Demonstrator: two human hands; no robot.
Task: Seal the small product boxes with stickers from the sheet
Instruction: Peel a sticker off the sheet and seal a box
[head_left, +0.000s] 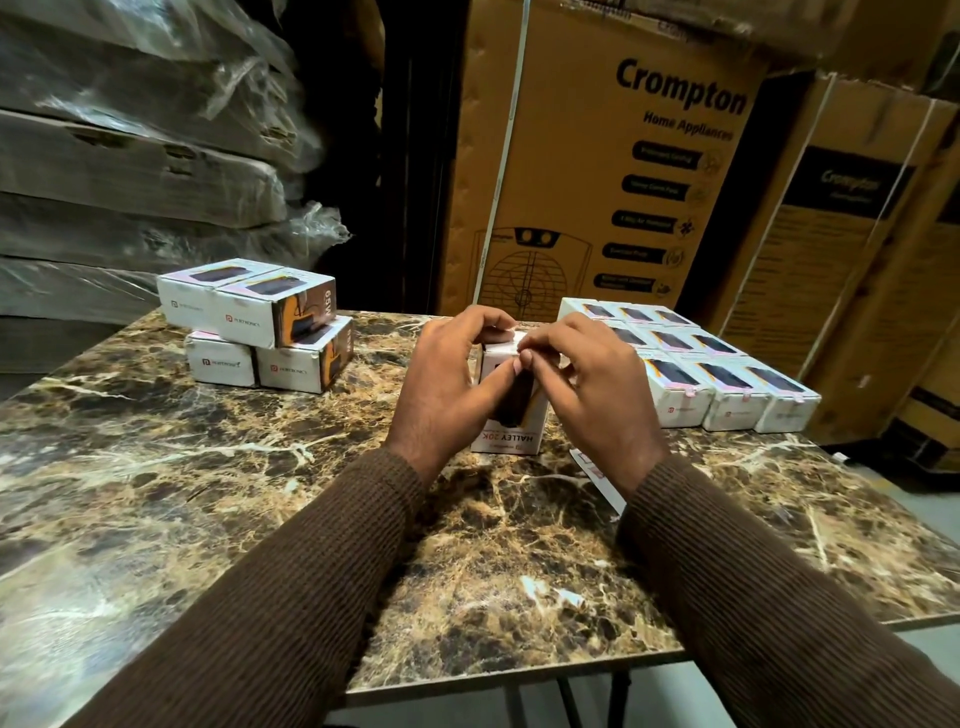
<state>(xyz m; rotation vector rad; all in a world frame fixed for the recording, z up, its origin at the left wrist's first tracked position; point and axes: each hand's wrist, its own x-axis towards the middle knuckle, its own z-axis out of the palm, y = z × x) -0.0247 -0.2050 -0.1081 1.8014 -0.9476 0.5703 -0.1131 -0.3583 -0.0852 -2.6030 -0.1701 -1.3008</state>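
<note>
A small white product box (511, 439) stands upright at the middle of the marble table (208, 493). My left hand (449, 384) grips its left side, fingers curled over the top edge and thumb on the front face. My right hand (587, 384) holds the right side, its fingertips pressing at the top edge where a sticker may lie; the sticker itself is hidden. The white sticker sheet (597, 470) lies flat on the table under my right wrist, mostly covered.
A stack of several boxes (260, 325) sits at the far left of the table. A neat block of several boxes (711, 371) lies at the far right. Large cardboard cartons (613, 171) stand behind the table, wrapped bundles (130, 171) at left.
</note>
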